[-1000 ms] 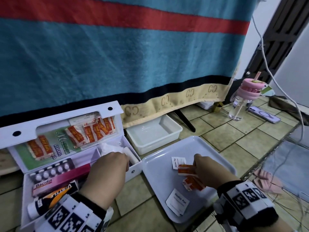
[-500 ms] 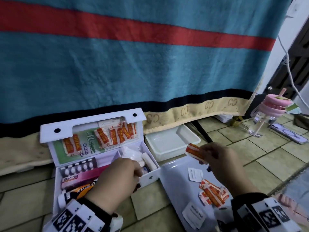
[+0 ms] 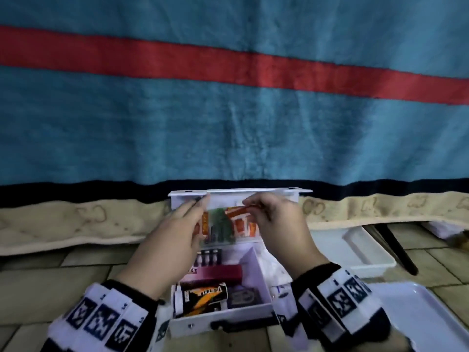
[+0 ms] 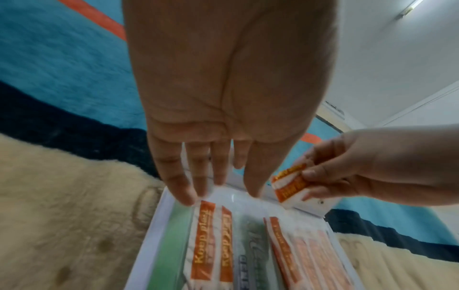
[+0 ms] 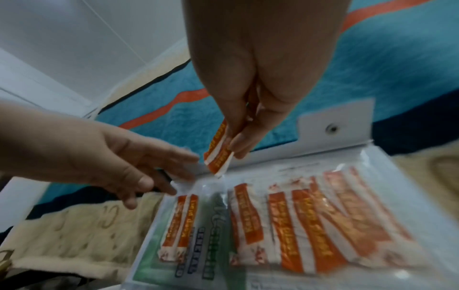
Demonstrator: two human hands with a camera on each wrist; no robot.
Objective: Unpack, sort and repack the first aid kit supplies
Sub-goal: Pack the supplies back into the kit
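The white first aid kit (image 3: 220,318) lies open on the tiled floor with its lid (image 3: 253,193) upright. A clear pocket in the lid holds several orange-and-white plaster strips (image 4: 206,235) (image 5: 298,225). My left hand (image 3: 200,203) (image 4: 218,192) (image 5: 181,176) touches the pocket's top edge with straight fingers. My right hand (image 3: 250,208) (image 4: 305,182) (image 5: 236,147) pinches a couple of plaster strips (image 3: 238,210) (image 4: 288,184) (image 5: 218,155) just above that edge. The box holds a pink carton (image 3: 215,273), a black-and-orange carton (image 3: 205,297) and a pill blister (image 3: 208,257).
A white tub (image 3: 355,250) stands right of the kit and a white tray (image 3: 418,313) lies at the lower right. A teal blanket with a red stripe (image 3: 228,123) hangs behind the kit. A black leg (image 3: 396,247) slants down by the tub.
My right hand has carried the plaster strips from the tray up to the lid. My left hand has risen from inside the box to the pocket's top edge. My view has turned left onto the kit.
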